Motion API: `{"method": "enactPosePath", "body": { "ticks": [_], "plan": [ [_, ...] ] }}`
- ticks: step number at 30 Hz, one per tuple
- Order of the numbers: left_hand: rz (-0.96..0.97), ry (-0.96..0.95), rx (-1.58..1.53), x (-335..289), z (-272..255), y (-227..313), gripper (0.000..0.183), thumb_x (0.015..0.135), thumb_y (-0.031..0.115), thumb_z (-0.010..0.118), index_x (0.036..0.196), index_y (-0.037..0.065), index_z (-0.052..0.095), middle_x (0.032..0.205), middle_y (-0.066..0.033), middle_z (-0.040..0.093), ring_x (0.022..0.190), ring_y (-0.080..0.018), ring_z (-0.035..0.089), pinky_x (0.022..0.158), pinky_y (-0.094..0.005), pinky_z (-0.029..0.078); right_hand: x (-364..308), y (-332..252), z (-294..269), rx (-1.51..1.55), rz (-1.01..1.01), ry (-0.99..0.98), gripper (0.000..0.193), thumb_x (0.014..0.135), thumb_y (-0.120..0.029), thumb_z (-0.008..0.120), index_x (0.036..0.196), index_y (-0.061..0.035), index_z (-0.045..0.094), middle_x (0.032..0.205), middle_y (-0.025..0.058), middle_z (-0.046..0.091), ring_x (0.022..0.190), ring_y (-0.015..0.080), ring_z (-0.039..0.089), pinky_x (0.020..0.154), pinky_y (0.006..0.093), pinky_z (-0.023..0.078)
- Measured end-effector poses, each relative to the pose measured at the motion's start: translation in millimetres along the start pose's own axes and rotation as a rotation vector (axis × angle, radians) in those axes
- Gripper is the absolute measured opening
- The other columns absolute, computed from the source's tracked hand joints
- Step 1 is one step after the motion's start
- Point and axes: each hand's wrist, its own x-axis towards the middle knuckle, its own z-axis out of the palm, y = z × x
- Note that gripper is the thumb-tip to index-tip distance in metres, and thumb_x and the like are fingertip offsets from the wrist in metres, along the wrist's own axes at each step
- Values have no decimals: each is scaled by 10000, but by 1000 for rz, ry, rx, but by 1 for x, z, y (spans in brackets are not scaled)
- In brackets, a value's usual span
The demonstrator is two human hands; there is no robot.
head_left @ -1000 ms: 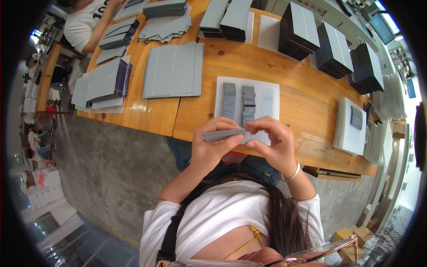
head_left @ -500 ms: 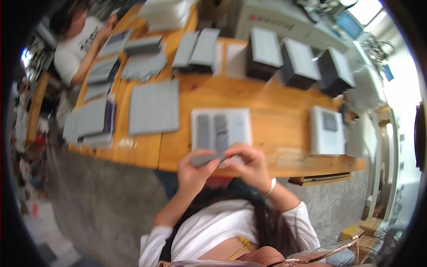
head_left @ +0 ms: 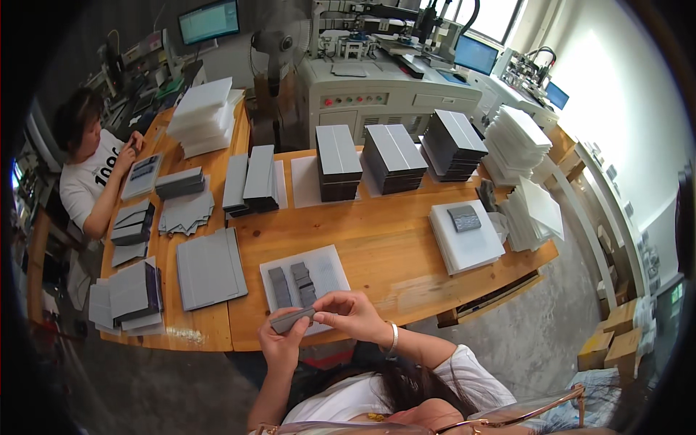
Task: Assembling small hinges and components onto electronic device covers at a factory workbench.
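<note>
Upper centre: dark grey stacks (head_left: 391,156) on wooden table (head_left: 391,246); co-worker (head_left: 90,174) upper left. Lower centre, over white sheet (head_left: 330,272), left hand (head_left: 281,341) and right hand (head_left: 351,315) pinch a flat grey strip (head_left: 291,320), tilted.

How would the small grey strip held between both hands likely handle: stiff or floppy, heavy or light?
Probably stiff: the grey strip spans straight between the left hand and right hand without sagging. Likely light, since fingertips alone pinch it. Being thin and flat, it should not roll.

3 tall dark stacks (head_left: 391,156), 2 monitors (head_left: 209,22), 2 people (head_left: 90,170).
</note>
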Motion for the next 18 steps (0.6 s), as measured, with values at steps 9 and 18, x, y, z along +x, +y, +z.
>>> {"method": "enactPosePath", "body": {
  "ticks": [9, 18],
  "plan": [
    [-14, 55, -113, -1, 4, -2, 182, 794, -10, 679, 959, -34, 606, 869, -88, 644, 746, -155, 632, 725, -267, 527, 0, -5, -7, 27, -118, -2, 117, 830, -19, 674, 944, 5, 672, 899, 58, 653, 831, 99, 606, 727, 208, 487],
    [64, 71, -112, -4, 10, -4, 109, 783, -55, 664, 883, -23, 636, 971, -90, 581, 866, -141, 585, 752, -260, 519, -4, 0, 8, -339, -352, 164, 204, 770, 39, 695, 957, -39, 717, 895, 84, 660, 810, 134, 625, 676, 227, 501]
  ]
}}
